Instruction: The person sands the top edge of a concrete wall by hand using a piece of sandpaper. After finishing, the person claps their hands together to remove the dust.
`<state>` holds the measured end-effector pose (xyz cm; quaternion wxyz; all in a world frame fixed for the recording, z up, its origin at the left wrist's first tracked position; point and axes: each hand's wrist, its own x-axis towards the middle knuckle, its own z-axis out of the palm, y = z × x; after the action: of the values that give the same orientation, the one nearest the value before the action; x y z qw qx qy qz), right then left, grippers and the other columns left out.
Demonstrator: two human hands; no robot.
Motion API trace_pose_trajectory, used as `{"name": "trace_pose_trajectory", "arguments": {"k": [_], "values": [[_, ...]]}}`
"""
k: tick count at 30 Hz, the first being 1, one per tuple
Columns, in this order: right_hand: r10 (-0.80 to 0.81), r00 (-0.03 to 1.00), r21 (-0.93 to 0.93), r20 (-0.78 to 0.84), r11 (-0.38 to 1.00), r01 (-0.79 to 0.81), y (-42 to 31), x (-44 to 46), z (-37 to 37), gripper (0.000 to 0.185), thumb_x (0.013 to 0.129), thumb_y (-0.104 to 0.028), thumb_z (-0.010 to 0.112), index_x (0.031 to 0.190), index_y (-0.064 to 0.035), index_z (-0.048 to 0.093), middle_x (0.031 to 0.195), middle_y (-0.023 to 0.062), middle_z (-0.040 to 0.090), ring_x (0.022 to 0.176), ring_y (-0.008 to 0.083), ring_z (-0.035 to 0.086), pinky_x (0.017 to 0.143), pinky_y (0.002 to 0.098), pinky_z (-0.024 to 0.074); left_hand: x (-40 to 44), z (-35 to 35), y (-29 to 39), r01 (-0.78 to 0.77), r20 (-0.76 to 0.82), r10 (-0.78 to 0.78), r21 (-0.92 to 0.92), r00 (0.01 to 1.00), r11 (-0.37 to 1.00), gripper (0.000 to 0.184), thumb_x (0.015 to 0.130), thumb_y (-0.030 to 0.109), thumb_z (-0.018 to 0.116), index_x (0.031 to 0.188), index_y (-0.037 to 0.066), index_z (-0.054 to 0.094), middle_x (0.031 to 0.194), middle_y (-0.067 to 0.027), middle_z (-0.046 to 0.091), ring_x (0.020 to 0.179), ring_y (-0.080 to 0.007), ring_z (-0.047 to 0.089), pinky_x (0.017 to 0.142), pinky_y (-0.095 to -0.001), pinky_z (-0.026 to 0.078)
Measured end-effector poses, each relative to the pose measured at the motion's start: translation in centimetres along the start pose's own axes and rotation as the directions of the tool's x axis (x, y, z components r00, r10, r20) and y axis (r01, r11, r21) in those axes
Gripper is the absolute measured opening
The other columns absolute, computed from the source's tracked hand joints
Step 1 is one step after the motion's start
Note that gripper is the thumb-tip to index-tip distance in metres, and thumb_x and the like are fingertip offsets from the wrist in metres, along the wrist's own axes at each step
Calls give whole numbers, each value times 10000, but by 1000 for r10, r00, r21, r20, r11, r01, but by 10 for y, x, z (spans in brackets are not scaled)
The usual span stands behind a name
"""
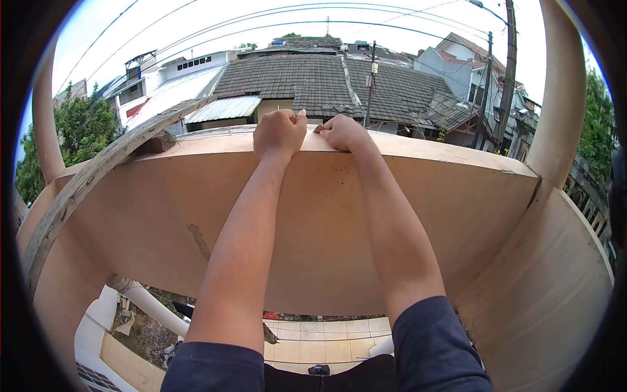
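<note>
Both arms reach forward to the top of a peach-painted parapet wall [444, 149]. My left hand [279, 135] is closed in a fist on the ledge, thumb up; a thin pale tip shows just above it, but what the fist holds is hidden. To its right, my right hand [346, 134] has its fingers closed together on the ledge. A small flat brownish piece [319, 129] sticks out from these fingertips toward the left hand. The two hands are close together but apart. Dark specks mark the wall face below the right hand.
A long weathered plank [98, 173] leans over the wall at left, beside a brick [155, 143]. Round columns [562, 85] rise at both sides. Far below lies a tiled floor [313, 340] with a white pipe [153, 306]. Tiled roofs [281, 75], poles and wires stand beyond.
</note>
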<state>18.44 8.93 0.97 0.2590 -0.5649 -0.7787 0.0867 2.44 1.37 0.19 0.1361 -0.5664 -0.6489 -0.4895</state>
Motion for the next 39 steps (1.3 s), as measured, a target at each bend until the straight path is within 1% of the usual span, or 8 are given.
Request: {"name": "trace_pose_trajectory", "arguments": {"k": [2, 6, 9, 15, 21, 26, 35, 39], "values": [[-157, 982, 113, 100, 983, 146, 3, -2, -6, 332, 1007, -362, 676, 1311, -267, 770, 1275, 117, 761, 1157, 320, 717, 1027, 445, 553, -1, -6, 4, 26, 56, -26, 3, 998, 1000, 411, 983, 486, 661, 829, 130, 799, 826, -86, 781, 820, -287, 768, 724, -437, 617], [-85, 989, 132, 123, 989, 69, -3, -5, -7, 332, 1011, -357, 672, 1313, -259, 768, 1269, 114, 764, 1165, 313, 714, 1036, 439, 549, -1, -4, 3, 30, 54, -31, 15, 998, 999, 407, 982, 482, 663, 830, 131, 802, 818, -88, 780, 813, -289, 769, 726, -435, 618], [40, 995, -74, -93, 996, -47, -3, -2, -1, 306, 1018, -336, 674, 1294, -261, 781, 1222, 114, 777, 1097, 286, 726, 996, 423, 554, 0, -5, 4, 26, 64, -27, 17, 998, 1000, 407, 981, 484, 662, 835, 131, 803, 817, -91, 779, 816, -295, 768, 733, -438, 618], [-183, 977, 154, 106, 974, 166, 2, -7, -10, 309, 1030, -393, 649, 1284, -283, 785, 1212, 118, 779, 1114, 306, 727, 992, 415, 556, -1, -3, 4, 35, 67, -36, 7, 997, 999, 409, 983, 487, 657, 840, 133, 804, 833, -94, 782, 833, -301, 769, 756, -448, 618], [65, 989, -73, -130, 994, -75, -5, -8, -2, 338, 1012, -402, 683, 1310, -272, 773, 1178, 111, 784, 1083, 276, 731, 976, 424, 549, 0, -5, 4, 32, 64, -34, 36, 997, 999, 416, 985, 493, 657, 850, 129, 805, 838, -92, 784, 829, -299, 770, 754, -443, 621], [-244, 964, 155, 103, 962, 227, 8, 4, -3, 357, 999, -434, 701, 1313, -278, 771, 1170, 106, 788, 1047, 290, 734, 978, 426, 548, 1, -5, 4, 25, 83, -27, 22, 996, 999, 410, 984, 487, 662, 863, 123, 808, 854, -96, 788, 841, -300, 773, 758, -448, 623], [-19, 998, 70, 60, 997, 14, -7, -5, -8, 294, 1017, -371, 685, 1259, -250, 800, 1122, 104, 794, 1015, 264, 734, 954, 407, 556, 1, -6, 5, 42, 86, -44, 25, 995, 999, 400, 977, 488, 665, 863, 134, 814, 850, -93, 790, 832, -303, 771, 751, -447, 620], [-193, 980, 157, 56, 971, 183, 3, -1, -4, 290, 1020, -373, 682, 1257, -254, 800, 1130, 105, 791, 1042, 282, 732, 963, 424, 556, 1, -4, 3, 33, 64, -34, 17, 997, 999, 401, 977, 488, 665, 850, 137, 812, 837, -90, 788, 829, -303, 771, 745, -444, 620]]}}
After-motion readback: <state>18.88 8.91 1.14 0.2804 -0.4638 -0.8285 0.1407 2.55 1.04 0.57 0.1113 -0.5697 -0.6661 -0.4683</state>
